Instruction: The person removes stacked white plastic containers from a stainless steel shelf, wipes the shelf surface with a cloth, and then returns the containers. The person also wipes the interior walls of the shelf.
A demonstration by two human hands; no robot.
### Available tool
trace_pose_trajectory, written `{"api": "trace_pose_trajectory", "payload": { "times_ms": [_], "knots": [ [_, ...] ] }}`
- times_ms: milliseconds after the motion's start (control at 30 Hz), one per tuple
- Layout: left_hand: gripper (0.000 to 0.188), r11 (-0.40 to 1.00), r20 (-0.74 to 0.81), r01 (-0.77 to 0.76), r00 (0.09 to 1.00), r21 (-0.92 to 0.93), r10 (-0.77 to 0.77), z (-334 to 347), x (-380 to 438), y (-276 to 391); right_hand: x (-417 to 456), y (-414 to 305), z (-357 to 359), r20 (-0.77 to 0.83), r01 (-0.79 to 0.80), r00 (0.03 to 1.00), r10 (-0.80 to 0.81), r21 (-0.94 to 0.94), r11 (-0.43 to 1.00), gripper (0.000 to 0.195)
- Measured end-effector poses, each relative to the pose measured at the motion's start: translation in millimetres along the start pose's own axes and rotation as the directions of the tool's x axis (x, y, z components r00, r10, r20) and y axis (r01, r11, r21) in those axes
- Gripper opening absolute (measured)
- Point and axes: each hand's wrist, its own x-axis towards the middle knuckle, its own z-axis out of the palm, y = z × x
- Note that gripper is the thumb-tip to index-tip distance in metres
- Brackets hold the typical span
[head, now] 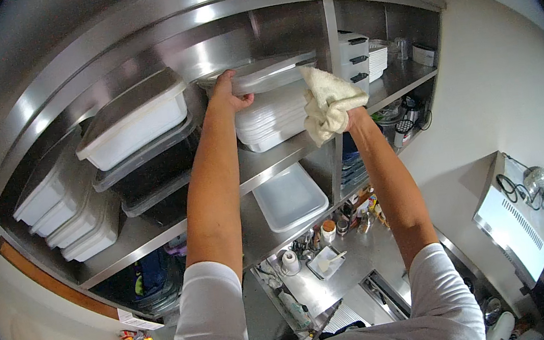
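Observation:
Both arms reach up to the upper level of a stainless steel shelf unit (295,153). My left hand (231,93) grips the left end of clear plastic lids (270,73), its thumb at their front edge. These lids lie over a stack of translucent white plastic containers (271,119). My right hand (356,118) holds a crumpled cream cloth (327,104) at the right end of that stack. The cloth hides most of the fingers. Whether it touches the lids cannot be told.
Lidded white (140,130) and black tubs stand left, beside stacked white containers (79,214). A divider and a small drawer unit (357,57) are at right. A translucent container (291,195) lies on the lower shelf. Below is a steel counter (365,265) with jars; a white hood (511,232) hangs right.

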Motion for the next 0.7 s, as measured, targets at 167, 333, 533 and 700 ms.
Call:
{"api": "trace_pose_trajectory", "payload": {
  "times_ms": [167,333,533,700],
  "knots": [
    [0.040,0.992,0.077,0.063,0.994,0.106,-0.072,-4,16,-1,-18,0,5,-0.241,0.060,0.966,-0.091,-0.132,0.989,0.020],
    [0.039,0.997,0.128,-0.073,0.989,-0.016,0.074,-16,-1,-8,-46,-8,0,-0.342,0.011,0.927,-0.155,-0.388,0.921,0.033],
    [0.038,0.974,0.206,-0.190,0.965,0.119,0.163,-17,-76,-27,-57,-11,16,-0.057,0.216,0.913,-0.405,-0.773,0.597,0.038],
    [0.042,0.969,0.370,-0.232,0.911,0.089,0.184,-43,-132,-52,-75,-20,10,-0.395,0.196,0.855,-0.336,-0.353,0.915,0.049]
  ]
}}
